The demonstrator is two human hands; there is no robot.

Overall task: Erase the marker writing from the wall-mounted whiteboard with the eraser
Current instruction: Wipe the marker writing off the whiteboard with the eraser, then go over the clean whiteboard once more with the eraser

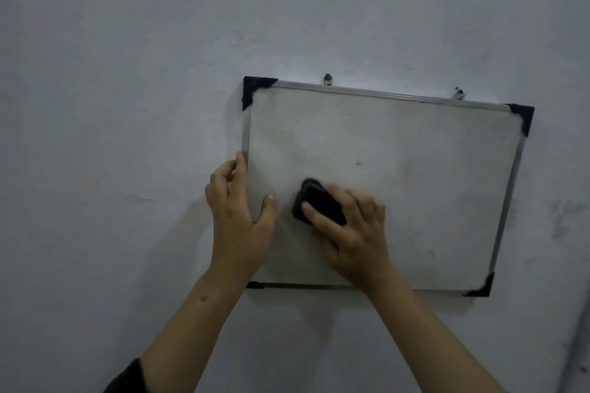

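two hands meet the whiteboard (415,169): right hand (354,233) fingers curl round the eraser (319,204), low left; unwiped board lies right. left hand (238,217) grips the frame's left edge.

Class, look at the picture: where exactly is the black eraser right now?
The eraser is on the lower left part of the whiteboard, gripped by the right hand, just right of the left hand.

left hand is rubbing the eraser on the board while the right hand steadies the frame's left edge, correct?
Hands are swapped. In the head view the right hand grips the black eraser against the whiteboard, and the left hand holds the frame's left edge, thumb on the board face. The rest stands.
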